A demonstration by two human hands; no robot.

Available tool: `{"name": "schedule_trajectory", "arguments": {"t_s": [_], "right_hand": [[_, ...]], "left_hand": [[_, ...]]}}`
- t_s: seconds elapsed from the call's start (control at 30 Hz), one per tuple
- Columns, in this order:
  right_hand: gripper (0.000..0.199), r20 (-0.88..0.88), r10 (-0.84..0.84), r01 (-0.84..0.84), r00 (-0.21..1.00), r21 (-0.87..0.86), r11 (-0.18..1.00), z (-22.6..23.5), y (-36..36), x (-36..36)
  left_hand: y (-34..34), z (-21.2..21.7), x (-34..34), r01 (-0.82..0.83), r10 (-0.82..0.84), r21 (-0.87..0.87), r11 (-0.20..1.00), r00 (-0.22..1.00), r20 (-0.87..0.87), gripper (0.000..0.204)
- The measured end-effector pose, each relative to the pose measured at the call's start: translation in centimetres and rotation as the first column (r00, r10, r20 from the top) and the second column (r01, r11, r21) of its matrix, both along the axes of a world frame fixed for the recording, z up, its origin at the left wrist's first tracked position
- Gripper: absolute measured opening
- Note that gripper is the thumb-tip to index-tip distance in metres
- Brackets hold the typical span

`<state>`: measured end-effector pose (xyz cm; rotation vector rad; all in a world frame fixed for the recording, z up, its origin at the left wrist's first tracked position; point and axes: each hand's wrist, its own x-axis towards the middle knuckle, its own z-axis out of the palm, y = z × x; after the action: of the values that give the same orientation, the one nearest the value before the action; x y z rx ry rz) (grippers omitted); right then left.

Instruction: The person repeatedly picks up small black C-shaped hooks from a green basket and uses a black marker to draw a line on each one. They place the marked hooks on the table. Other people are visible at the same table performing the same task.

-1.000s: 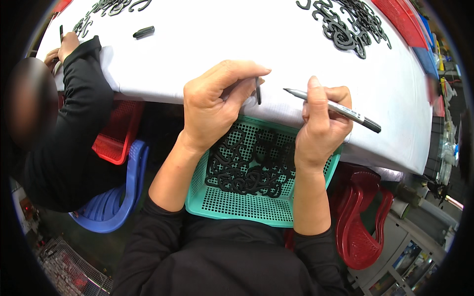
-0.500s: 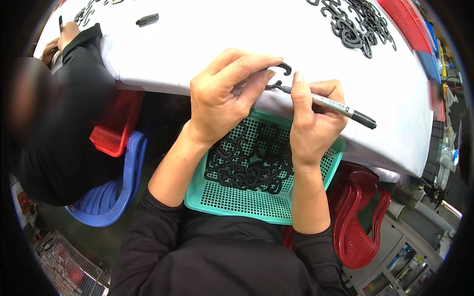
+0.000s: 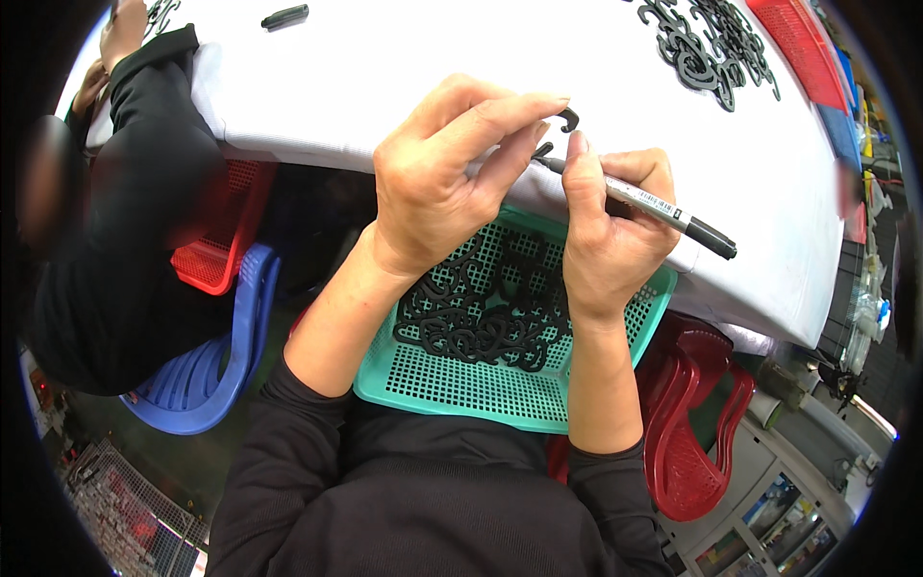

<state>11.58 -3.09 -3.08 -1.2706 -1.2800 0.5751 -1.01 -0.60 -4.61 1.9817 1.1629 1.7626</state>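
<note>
Between thumb and forefinger, my left hand (image 3: 452,173) pinches a small black curved hook-shaped piece (image 3: 569,119); most of it is hidden behind the fingers. My right hand (image 3: 615,226) grips a silver-and-black marker pen (image 3: 663,207), its tip pointing left at the piece's lower end. Whether the tip touches the piece I cannot tell. Below both hands, a green plastic basket (image 3: 461,396) rests at my lap, holding several black curly pieces (image 3: 481,332).
The white-covered table (image 3: 336,87) bears a pile of black curly pieces (image 3: 702,58) and a black pen cap (image 3: 285,16). A red basket (image 3: 798,48) lies at the right. A co-worker in black (image 3: 144,221) sits left, near a blue chair (image 3: 207,385). A dark red chair (image 3: 687,433) stands right.
The held piece has turned slightly and moved a little up and right with my left hand. My right hand keeps the marker at it. The co-worker's hand has moved up and left.
</note>
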Motion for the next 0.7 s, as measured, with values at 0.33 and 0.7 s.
{"name": "schedule_trajectory", "arguments": {"t_s": [0.33,0.7], "right_hand": [[0.024,0.024,-0.006,0.005,1.000,0.034,0.999,-0.29,0.22,-0.15],[0.023,0.122,-0.018,0.008,0.992,0.084,0.996,0.00,0.14,-0.03]], "left_hand": [[0.05,-0.05,-0.05,0.010,-0.010,0.005,1.000,1.000,-0.006,0.029],[-0.11,0.08,-0.12,0.023,-0.023,-0.034,0.999,1.000,0.010,0.027]]}}
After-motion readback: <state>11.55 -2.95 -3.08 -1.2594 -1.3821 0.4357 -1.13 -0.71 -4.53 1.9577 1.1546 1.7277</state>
